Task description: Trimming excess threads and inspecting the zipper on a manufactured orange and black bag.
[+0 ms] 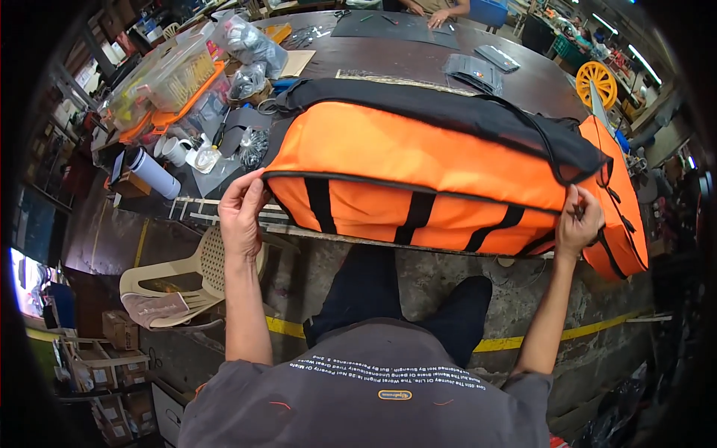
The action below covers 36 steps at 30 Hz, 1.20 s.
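Note:
A long orange bag (418,153) with black trim lies across the near edge of the table, its side facing me. Black straps (415,216) run down its lower panel, and black fabric (418,101) covers its far top side. At the left end of the dark seam, my left hand (242,213) pinches the bag's corner between thumb and fingers. My right hand (579,222) grips the edge at the other end, close to a thin black cord (549,149). An orange end panel (616,198) with black zipper pulls hangs at the right.
Clear plastic bins (179,75), a white tumbler (155,173) and mugs (176,151) crowd the table's left side. A beige plastic chair (187,276) stands below them. Across the dark table (388,52), another person's hands (439,16) rest near a dark sheet. A yellow wheel (596,84) stands at right.

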Each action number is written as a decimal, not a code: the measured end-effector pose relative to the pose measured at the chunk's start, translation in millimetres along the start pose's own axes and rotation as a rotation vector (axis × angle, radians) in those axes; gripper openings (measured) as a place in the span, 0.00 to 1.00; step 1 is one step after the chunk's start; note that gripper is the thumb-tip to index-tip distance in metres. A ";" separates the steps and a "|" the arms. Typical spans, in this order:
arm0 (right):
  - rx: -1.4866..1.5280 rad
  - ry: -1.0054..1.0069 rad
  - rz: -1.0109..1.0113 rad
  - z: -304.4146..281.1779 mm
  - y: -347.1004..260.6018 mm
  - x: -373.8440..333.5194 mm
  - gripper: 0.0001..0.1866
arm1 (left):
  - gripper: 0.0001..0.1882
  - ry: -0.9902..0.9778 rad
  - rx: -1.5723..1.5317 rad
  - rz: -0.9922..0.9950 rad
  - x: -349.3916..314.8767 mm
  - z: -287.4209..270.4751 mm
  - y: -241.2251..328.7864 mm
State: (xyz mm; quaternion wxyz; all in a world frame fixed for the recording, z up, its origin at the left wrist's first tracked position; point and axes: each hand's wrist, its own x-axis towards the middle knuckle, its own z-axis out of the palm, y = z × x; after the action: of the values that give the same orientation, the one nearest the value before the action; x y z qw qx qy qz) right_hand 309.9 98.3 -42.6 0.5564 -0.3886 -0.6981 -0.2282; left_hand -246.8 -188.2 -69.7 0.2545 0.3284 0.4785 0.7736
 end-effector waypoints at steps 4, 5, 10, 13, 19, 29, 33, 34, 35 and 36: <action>-0.114 -0.087 -0.091 39.0 49.6 24.9 0.09 | 0.09 -0.043 0.024 0.040 -4.6 44.3 -2.0; -0.145 -0.101 -0.069 45.8 57.4 30.0 0.09 | 0.08 -0.075 0.021 0.051 -8.4 56.7 -3.6; -0.320 -0.266 0.470 47.5 39.7 52.4 0.27 | 0.07 -0.152 -0.101 -0.087 -36.4 92.6 -8.0; 0.030 -0.316 0.474 28.6 -30.7 51.3 0.24 | 0.05 -0.167 -0.139 -0.138 -51.1 93.6 -8.2; 0.827 -0.512 0.513 -33.8 -220.1 19.8 0.14 | 0.05 -0.203 -0.223 -0.209 -64.3 82.2 -4.3; 0.618 -0.612 -0.002 -47.0 -341.7 1.3 0.09 | 0.05 -0.245 -0.173 -0.141 -68.6 75.6 -14.0; 0.515 -0.647 -0.041 -42.0 -355.8 -6.2 0.09 | 0.05 -0.254 -0.169 -0.151 -68.3 74.9 -14.1; 0.501 -0.637 -0.036 -40.1 -357.7 -7.1 0.09 | 0.05 -0.257 -0.165 -0.153 -68.5 75.5 -13.7; 0.492 -0.629 -0.031 -37.2 -359.5 -7.6 0.09 | 0.04 -0.248 -0.171 -0.156 -68.9 76.5 -13.2; 0.484 -0.621 -0.026 -35.6 -361.1 -8.0 0.09 | 0.04 -0.238 -0.177 -0.160 -69.3 77.6 -12.8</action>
State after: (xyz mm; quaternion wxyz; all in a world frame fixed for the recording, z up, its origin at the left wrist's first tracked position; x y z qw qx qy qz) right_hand 44.2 -145.2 0.7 0.3911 -0.2879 -0.8718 0.0643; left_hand -142.0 -187.5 -74.3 0.3979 0.3551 0.3995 0.7456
